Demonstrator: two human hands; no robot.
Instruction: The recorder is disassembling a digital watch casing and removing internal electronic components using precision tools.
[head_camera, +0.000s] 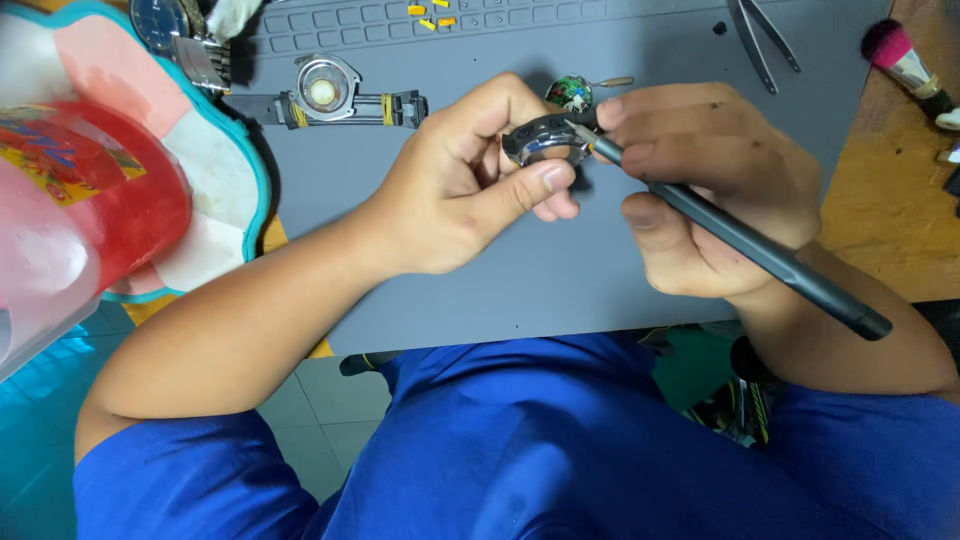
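My left hand (462, 185) pinches a round dark watch case (546, 141) between thumb and fingers, above a grey work mat (540, 275). In my right hand (700, 180) is a long black pen-shaped tool (770, 255), its metal tip touching the edge of the watch case. A small round movement (570, 93) with a green face lies on the mat just behind the case.
A watch back with a strap (325, 98) lies at the upper left of the mat. Tweezers (765, 40) and a pink brush (900, 55) rest at upper right. Small yellow bits (430, 15) sit at the top. A red plastic cup (90, 200) stands on a teal-rimmed tray at left.
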